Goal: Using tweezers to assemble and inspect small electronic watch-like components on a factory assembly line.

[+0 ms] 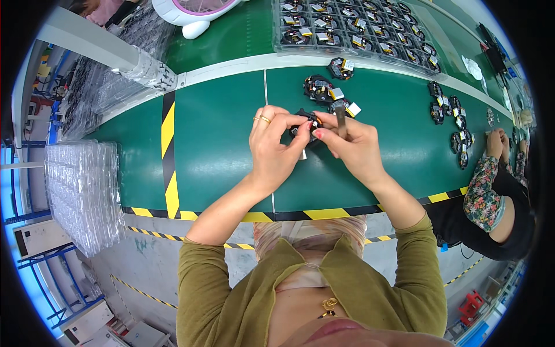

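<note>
Fingers (pixel 298 128) of both hands pinch one small black part (pixel 308 120) at frame centre, just above the green bench (pixel 219 133). Left hand (pixel 274 147) clamps its near side; right hand (pixel 352 144) grips the far side, a thin tool (pixel 341 118) tucked upright. Both wrists bend inward, forearms rising from the lower edge. A slip could drop it among the loose parts (pixel 324 89) just above.

Smooth matt green mat over the bench (pixel 219 133), edged with glossy yellow-and-black striped tape (pixel 168 144). Black plastic, faintly shiny, for the small part (pixel 305 124) pinched between the left hand (pixel 276 144) and right hand (pixel 351 144), with thin polished gold metal rings (pixel 263 119) on the left. Clear glossy plastic for the stacked trays (pixel 81 194); soft matt olive cloth for the sleeves (pixel 202 283).
</note>
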The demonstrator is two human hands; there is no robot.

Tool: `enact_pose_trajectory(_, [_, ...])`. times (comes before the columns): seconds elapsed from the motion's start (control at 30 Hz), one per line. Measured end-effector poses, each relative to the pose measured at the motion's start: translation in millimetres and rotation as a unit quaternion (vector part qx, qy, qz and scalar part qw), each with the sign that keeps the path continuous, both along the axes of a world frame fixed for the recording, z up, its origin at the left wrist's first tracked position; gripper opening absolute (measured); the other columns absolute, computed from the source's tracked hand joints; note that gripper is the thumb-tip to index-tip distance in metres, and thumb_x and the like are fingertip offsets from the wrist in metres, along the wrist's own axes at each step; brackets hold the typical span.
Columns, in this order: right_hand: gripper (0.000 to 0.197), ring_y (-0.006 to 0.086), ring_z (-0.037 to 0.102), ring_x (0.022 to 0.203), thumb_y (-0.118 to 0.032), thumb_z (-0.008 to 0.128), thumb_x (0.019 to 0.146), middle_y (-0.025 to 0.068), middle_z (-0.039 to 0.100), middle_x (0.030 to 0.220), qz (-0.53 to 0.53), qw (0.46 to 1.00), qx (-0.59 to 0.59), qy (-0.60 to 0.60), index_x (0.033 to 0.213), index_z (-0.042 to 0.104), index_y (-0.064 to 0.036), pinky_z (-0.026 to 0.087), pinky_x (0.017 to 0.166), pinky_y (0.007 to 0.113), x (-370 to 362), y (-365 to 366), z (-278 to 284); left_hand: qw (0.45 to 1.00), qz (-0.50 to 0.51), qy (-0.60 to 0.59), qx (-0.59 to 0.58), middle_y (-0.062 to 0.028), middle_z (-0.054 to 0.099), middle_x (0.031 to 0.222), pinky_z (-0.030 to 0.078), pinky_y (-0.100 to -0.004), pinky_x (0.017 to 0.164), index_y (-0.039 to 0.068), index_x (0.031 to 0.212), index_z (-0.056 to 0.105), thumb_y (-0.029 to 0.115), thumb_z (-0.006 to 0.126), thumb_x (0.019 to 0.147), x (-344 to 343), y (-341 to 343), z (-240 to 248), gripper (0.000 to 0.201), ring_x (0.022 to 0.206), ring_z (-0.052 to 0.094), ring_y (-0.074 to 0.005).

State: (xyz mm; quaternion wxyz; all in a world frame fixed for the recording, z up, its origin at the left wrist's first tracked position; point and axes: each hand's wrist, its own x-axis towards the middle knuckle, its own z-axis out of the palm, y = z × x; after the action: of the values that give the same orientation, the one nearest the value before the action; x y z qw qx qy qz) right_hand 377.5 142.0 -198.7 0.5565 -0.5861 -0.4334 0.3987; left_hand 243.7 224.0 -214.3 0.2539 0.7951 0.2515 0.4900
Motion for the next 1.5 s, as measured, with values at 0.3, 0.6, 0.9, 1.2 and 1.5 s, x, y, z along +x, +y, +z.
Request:
enact_pose_trajectory(0.3, [0.012,0.0022,0.043,0.056,-0.006,0.062,0.079,-0.0025,0.049,0.061,-0.010,1.000,0.008,0.024,0.089,0.063,0.0006,0.035,0.049,0.019,-2.7,-1.6,5.8,1.000,-0.008,-0.010,-0.012,-0.0041,0.050,0.069,0.039,-0.0227,0.053,0.003,0.074,0.058,-0.005,0.066,0.063,-1.4,-0.4,0.4,0.016,0.062,0.047,-0.0125])
enact_pose_trajectory(0.6, [0.029,0.0059,0.054,0.068,0.000,0.062,0.077,0.0004,0.043,0.058,0.008,0.998,0.046,-0.031,0.056,0.042,0.0029,0.041,0.058,0.023,-0.5,-0.8,11.5,0.999,0.016,-0.009,0.049,-0.0048,0.049,0.067,0.039,-0.0306,0.056,0.005,0.069,0.056,-0.001,0.069,0.059,-3.2,0.7,7.8,0.017,0.064,0.050,-0.0202])
enact_pose_trajectory(0.9, [0.025,0.0072,0.051,0.063,0.000,0.063,0.075,0.0011,0.043,0.057,0.055,0.986,0.085,-0.132,0.101,0.062,-0.0006,0.042,0.058,0.022,8.7,-2.7,8.8,0.999,-0.041,0.003,0.004,-0.0083,0.059,0.085,0.045,-0.0249,0.053,0.003,0.089,0.062,-0.003,0.067,0.063,0.0,-0.6,15.1,0.026,0.064,0.055,-0.0188])
enact_pose_trajectory(1.2, [0.040,0.0129,0.056,0.061,-0.008,0.070,0.062,0.0035,0.054,0.099,0.035,0.862,0.198,-0.465,0.101,0.062,-0.0148,0.045,0.045,0.025,4.2,2.8,2.3,0.745,-0.205,-0.143,-0.618,-0.0116,0.055,0.099,0.056,-0.0276,0.065,0.001,0.119,0.036,-0.001,0.039,0.087,-1.7,11.2,9.7,0.032,0.080,0.060,-0.0156])
enact_pose_trajectory(1.5, [0.023,0.0179,0.061,0.065,-0.004,0.067,0.066,0.0057,0.059,0.089,-0.023,0.856,0.289,-0.427,0.088,0.062,-0.0045,0.050,0.050,0.026,8.8,11.2,-11.9,0.744,-0.217,-0.081,-0.627,-0.0113,0.057,0.096,0.056,-0.0307,0.067,0.002,0.118,0.042,0.002,0.038,0.088,-6.3,14.8,15.8,0.031,0.082,0.060,-0.0178])
